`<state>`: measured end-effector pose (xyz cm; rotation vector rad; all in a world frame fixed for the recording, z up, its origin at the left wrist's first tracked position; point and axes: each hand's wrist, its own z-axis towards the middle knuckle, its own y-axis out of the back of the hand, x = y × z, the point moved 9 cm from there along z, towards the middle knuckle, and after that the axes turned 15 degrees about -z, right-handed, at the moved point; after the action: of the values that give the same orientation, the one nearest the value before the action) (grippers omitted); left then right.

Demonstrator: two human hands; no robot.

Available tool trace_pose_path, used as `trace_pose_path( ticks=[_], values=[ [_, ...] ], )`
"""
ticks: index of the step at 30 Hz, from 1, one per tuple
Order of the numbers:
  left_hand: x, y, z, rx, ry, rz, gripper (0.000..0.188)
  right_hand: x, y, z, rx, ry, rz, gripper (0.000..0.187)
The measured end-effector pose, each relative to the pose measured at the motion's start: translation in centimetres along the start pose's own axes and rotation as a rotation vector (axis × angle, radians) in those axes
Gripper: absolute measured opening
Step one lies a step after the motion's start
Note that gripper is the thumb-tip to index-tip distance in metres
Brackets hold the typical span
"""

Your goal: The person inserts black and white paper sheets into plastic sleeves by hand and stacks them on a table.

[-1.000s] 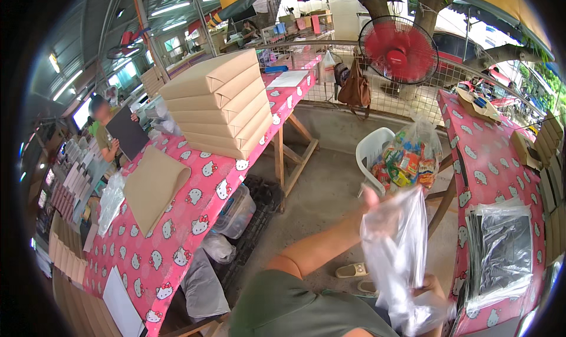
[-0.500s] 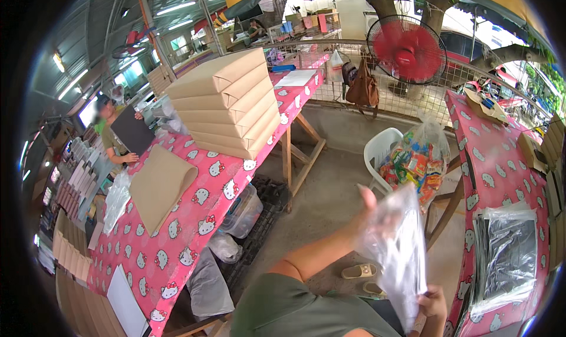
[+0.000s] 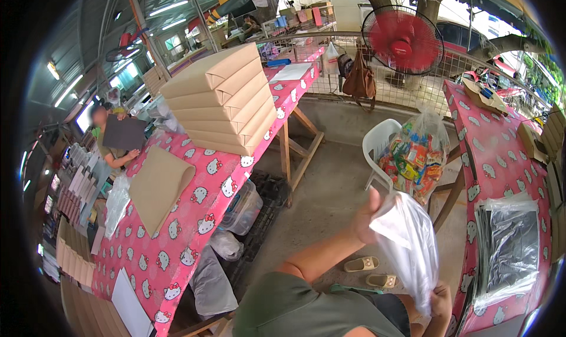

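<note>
A clear plastic bag (image 3: pixel 407 243) is stretched between my two hands over the floor, slanting down to the right. My left hand (image 3: pixel 367 220) grips its upper end with the thumb pointing up; the bag covers most of the fingers. At the lower end, my right hand (image 3: pixel 440 300) is closed around the gathered plastic. A stack of clear plastic sleeves with dark sheets inside (image 3: pixel 512 248) lies on the right table, close to my right hand. Beyond my left hand stands a white plastic chair (image 3: pixel 377 139) beside a big clear sack of colourful packets (image 3: pixel 415 157).
The left pink-covered table (image 3: pixel 200 210) bears a tall stack of brown paper-wrapped packages (image 3: pixel 218 104) and a folded brown paper sheet (image 3: pixel 158 190). A red fan (image 3: pixel 402 39) stands by the railing. Across that table a person (image 3: pixel 112 139) holds a dark board.
My left hand and the bag's upper end have moved slightly down and right. The right hand has shifted a little right, still on the bag. The person across the table has tilted the dark board.
</note>
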<state>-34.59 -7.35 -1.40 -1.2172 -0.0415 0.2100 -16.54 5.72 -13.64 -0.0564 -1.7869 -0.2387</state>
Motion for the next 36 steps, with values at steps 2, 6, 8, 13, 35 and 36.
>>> trace_pose_path(
  ticks=[2, 6, 8, 13, 35, 36],
  values=[
    [3.2, 2.2, -1.6, -0.043, 0.337, 0.469, 0.025, -1.4, 4.6, -1.2, -0.219, 0.09, 0.093, 0.041],
    [6.6, 0.9, -4.6, 0.387, 0.606, 1.0, 0.021, -0.1, 7.1, -3.8, -0.567, 0.023, 0.52, 0.045],
    [1.5, -6.1, -1.5, 0.385, 0.082, 0.266, 0.036, 1.5, 2.5, -2.5, -0.094, 0.084, -0.021, 0.047],
    [0.9, -4.2, -0.7, 0.107, -0.07, 0.17, 0.047, 3.3, -0.4, -2.2, -0.245, 0.123, 0.364, 0.049],
    [6.8, 6.6, -4.9, -0.111, 0.856, 1.071, 0.013, 5.1, 3.8, -12.6, -1.138, 0.525, -0.139, 0.02],
    [6.6, 7.1, -5.2, -0.184, 0.805, 0.823, 0.015, 5.6, 3.9, -14.8, -1.281, 0.558, -0.224, 0.023]
  ],
)
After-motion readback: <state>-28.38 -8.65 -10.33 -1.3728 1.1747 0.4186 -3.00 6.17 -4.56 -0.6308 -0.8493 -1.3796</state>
